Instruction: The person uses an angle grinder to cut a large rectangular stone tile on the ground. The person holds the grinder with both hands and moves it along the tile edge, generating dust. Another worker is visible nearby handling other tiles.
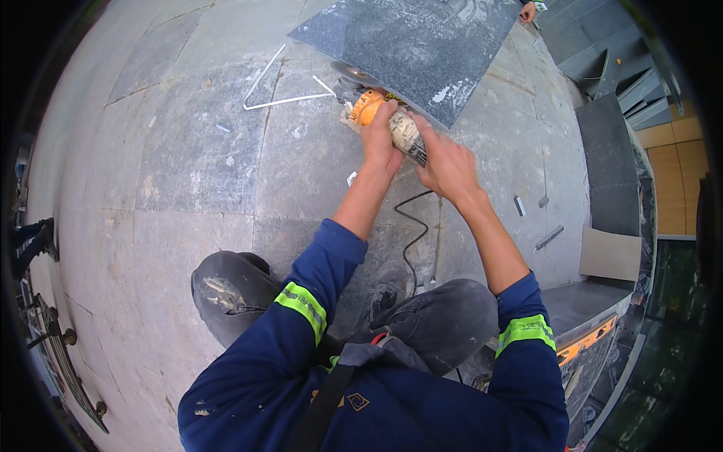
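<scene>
Both my hands grip an angle grinder (407, 138) with a dusty body and an orange head. My left hand (382, 143) is wrapped round it just behind the orange part. Further back, my right hand (446, 157) closes round the rear of the body. The grinder's round disc (352, 74) lies at the near left edge of a large dark grey stone slab (422, 45); whether it touches the slab I cannot tell. A black cord (407, 218) runs from under my right hand toward my knees.
A bent white strip (290, 100) lies left of the grinder on the paved floor (196, 151). Small stone offcuts (520, 206) are scattered to the right. Another person's hand (529, 12) is at the slab's far right corner. Dark slabs (608, 162) and an orange tool (587, 343) are at the right.
</scene>
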The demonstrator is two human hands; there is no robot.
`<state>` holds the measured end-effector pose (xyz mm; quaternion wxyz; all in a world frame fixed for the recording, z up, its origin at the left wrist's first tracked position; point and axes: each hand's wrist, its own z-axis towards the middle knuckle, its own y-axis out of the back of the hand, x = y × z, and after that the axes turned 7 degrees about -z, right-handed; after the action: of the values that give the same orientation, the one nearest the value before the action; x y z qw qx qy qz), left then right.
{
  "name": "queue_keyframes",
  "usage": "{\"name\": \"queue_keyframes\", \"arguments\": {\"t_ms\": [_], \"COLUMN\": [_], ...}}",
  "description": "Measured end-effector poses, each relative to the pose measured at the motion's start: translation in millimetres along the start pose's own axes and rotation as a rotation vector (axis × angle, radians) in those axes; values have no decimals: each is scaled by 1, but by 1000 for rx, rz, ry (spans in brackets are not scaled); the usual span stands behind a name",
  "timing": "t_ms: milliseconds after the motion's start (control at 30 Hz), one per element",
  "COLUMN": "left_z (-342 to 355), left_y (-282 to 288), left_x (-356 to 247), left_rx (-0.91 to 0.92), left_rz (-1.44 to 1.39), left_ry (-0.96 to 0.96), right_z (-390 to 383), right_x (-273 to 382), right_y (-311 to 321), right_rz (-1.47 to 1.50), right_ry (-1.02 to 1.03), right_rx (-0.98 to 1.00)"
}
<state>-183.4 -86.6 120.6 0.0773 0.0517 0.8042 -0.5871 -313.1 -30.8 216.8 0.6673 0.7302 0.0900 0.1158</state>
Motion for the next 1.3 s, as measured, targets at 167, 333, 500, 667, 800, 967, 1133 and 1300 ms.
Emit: {"name": "queue_keyframes", "arguments": {"t_ms": [167,333,500,667,800,967,1133,1300], "left_z": [11,-10,-49,-46,-35,-22,-9,7], "left_y": [7,2,-10,-9,-8,-5,-7,0], "left_x": [-5,10,25,23,18,10,4,-7], "left_rx": [23,-19,-64,-52,-51,-57,-51,-19], "left_rz": [19,-10,17,11,7,0,-13,23], "left_ry": [11,59,18,26,31,21,19,33], "right_z": [5,-15,-43,-39,-31,-19,-5,5], "right_x": [2,-9,-18,-17,-15,-9,-6,3], "right_y": [-8,-7,1,3,1,-3,-7,-5], "right_rz": [-10,-4,10,-4,-21,6,-6,-16], "right_ry": [39,9,-26,-14,-12,20,19,4], "right_rx": [-65,-57,-21,-13,-17,-56,-58,-40]}}
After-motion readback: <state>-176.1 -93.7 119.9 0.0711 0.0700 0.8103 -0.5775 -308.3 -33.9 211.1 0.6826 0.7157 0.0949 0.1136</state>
